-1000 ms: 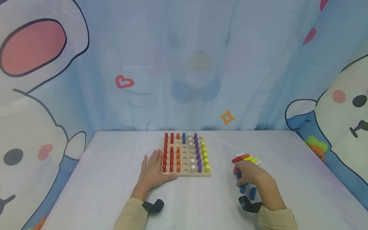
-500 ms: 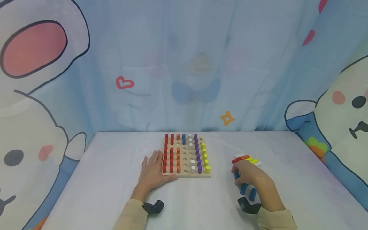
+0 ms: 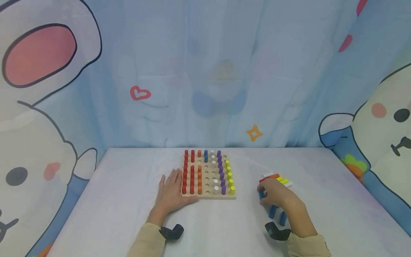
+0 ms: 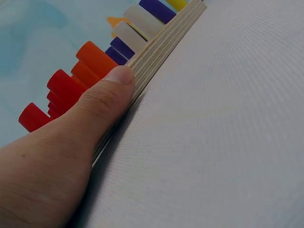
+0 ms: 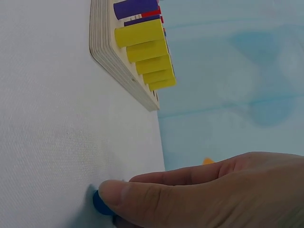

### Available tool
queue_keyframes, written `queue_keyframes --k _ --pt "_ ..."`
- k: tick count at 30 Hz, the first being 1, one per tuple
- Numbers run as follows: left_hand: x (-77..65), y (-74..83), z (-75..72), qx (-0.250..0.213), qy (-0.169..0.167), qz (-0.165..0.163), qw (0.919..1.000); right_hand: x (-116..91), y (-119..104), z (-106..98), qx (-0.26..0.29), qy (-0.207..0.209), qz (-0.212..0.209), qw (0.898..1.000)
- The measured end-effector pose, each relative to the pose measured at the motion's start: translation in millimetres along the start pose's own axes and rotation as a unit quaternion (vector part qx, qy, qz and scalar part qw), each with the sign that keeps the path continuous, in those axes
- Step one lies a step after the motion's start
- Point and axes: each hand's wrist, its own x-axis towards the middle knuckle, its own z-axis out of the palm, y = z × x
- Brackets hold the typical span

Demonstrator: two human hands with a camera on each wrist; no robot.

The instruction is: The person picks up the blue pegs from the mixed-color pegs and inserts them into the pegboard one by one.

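Note:
A wooden pegboard (image 3: 210,196) stands on the white-covered table, with upright red, orange, blue, white, purple and yellow pegs and some bare holes. My left hand (image 3: 171,194) lies along its left side with fingers extended; the thumb touches the front edge, as the left wrist view confirms. Right of the board, my right hand (image 3: 278,194) pinches a blue peg (image 3: 261,195) between thumb and fingers, low over the table. In the right wrist view only the round end of that blue peg (image 5: 101,203) shows beside the thumb. Two more blue pegs (image 3: 272,211) (image 3: 283,218) lie beneath the hand.
Just beyond the right hand lies a loose group of pegs: orange (image 3: 274,176), yellow (image 3: 284,181), white (image 3: 267,175) and a partly hidden red one. A blue printed curtain (image 3: 221,117) hangs behind the table's far edge.
My right hand has shifted slightly left with the blue peg, away from the other two blue pegs. The left hand has stayed against the board.

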Motion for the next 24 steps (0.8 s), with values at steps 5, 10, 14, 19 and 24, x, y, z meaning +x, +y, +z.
queue_keyframes --k 5,10,14,19,24 --pt "-0.2 0.8 -1.0 0.004 0.002 0.002 1.0 5 -1 4 0.005 0.011 0.0 1.0" --pt "-0.4 1.0 -0.9 0.006 0.004 0.004 1.0 11 -2 7 0.013 0.016 0.004 1.0" --pt "-0.2 0.4 0.3 0.009 0.005 0.004 0.9999 14 -2 9 0.007 0.03 -0.019 0.999" --pt "0.0 -0.5 1.4 0.006 0.007 0.006 0.9999 18 -3 13 -0.001 0.054 -0.037 0.998" --pt "0.2 -0.8 1.3 0.004 0.006 0.006 1.0 23 -7 17 0.007 0.079 -0.045 0.996"
